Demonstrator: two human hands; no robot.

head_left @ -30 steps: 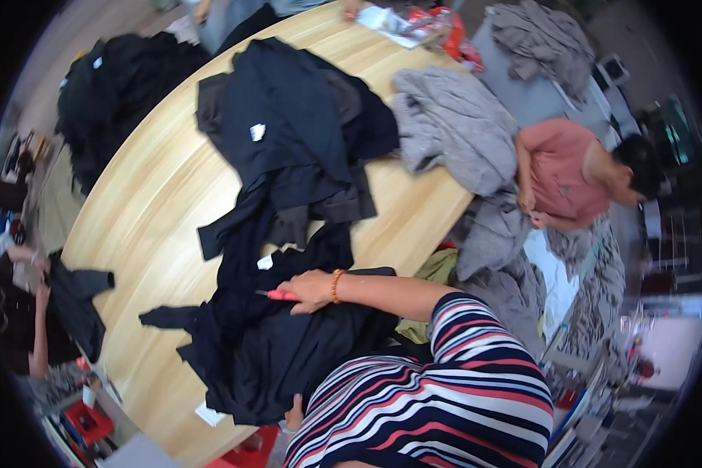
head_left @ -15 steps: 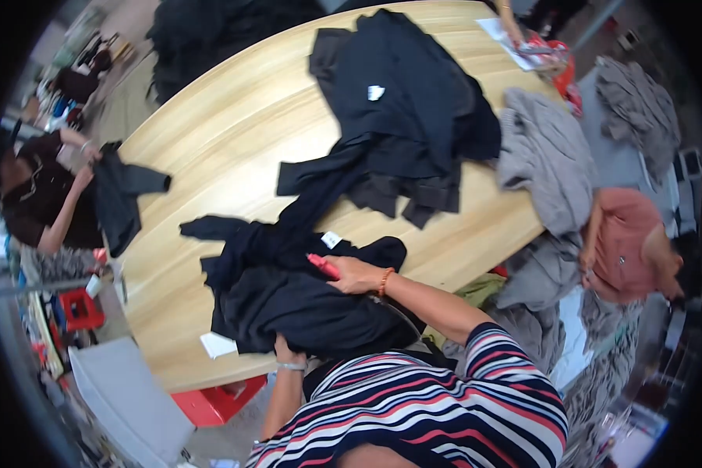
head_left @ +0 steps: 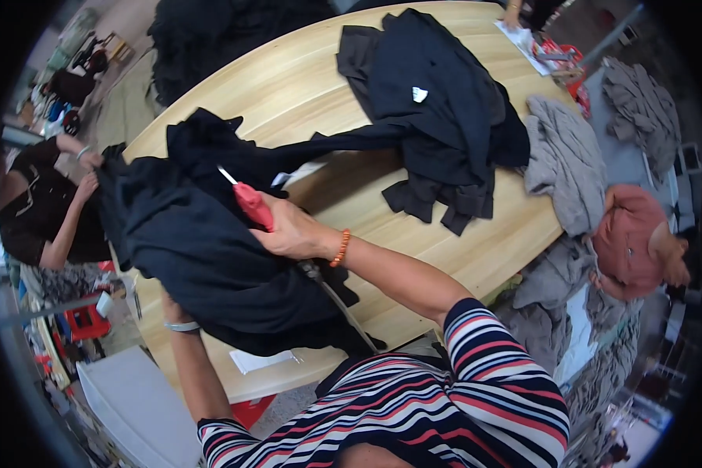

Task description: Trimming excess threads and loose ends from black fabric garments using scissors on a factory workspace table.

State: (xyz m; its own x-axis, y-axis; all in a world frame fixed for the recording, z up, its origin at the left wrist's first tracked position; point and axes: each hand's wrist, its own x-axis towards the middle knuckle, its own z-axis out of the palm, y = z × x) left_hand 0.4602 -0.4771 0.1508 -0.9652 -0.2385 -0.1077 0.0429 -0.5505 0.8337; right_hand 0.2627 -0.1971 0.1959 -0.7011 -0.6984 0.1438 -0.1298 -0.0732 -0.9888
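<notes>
That black garment point(head_left: 203, 242) looks soft, floppy and fairly light to me — I'd grab a bunched double layer at the edge, since a single one would probably sag. It's draped over the worktop's point(head_left: 281, 101) near left part, under the right hand point(head_left: 295, 230), which is wrapped around a red-handled pointed tool point(head_left: 251, 204); the left hand point(head_left: 170, 310) is half hidden by cloth — can't tell its grip.

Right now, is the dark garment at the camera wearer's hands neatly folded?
Not folded: the dark garment bunches in loose creases with an uneven outline, its edge partly covering the left hand.
</notes>
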